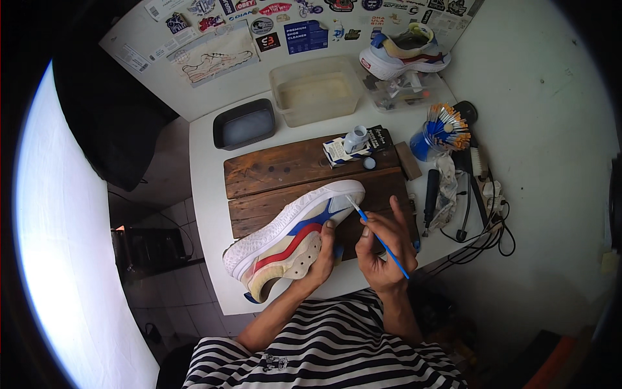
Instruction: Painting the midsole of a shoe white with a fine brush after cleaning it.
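Observation:
A cream sneaker with a white sole, blue and red side stripes and a pale grey-blue toe is tilted on its side over the dark wooden board. Its toe points up to the right. My left hand grips the upper from below, thumb against the side near the toe. In my right hand is a thin blue paintbrush, pinched with the index finger raised. The bristles meet the toe area. Beyond the toe, an open small bottle of greyish paint rests on a small box, with its cap beside it.
A black tray and a clear plastic tub stand at the back. Another sneaker sits on a bin of small items. To the right are a cup of brushes, a black pen-shaped tool and tangled cables.

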The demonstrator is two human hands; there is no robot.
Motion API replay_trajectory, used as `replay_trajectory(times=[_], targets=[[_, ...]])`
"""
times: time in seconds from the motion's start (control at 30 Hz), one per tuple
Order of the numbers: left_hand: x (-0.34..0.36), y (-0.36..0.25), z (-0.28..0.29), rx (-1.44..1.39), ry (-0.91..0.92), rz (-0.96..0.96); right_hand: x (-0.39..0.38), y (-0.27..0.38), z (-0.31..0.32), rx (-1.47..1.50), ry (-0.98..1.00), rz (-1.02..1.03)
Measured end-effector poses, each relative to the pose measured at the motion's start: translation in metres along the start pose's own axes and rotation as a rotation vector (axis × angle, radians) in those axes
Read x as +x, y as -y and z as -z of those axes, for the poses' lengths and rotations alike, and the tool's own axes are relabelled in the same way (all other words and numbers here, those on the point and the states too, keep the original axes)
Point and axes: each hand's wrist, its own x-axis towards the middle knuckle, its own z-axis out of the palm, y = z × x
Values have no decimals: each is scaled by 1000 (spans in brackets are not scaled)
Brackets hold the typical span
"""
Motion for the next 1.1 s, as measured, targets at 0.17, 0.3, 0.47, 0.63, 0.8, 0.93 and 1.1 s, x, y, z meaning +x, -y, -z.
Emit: replay_trajectory(times=[0.17, 0.3, 0.47, 0.63, 0.8, 0.93, 1.1], targets=[[0, -11, 1, 79, 13, 49, 1, 1, 2, -1, 11, 2], [-1, -4, 2, 66, 27, 45, 1, -1, 3, 8, -20, 16], [-1, -5, 2, 62, 26, 61, -2, -6, -1, 2, -28, 14], [-1, -6, 1, 53, 12, 33, -3, -5, 1, -4, -8, 16], [-1, 0, 2, 45, 14, 76, -1, -6, -1, 14, -50, 24], [0, 4, 2, 22, 22, 72, -3, -6, 0, -5, -12, 16], [-1, 1, 1, 26, 4, 65, -2, -3, 2, 5, -18, 9]])
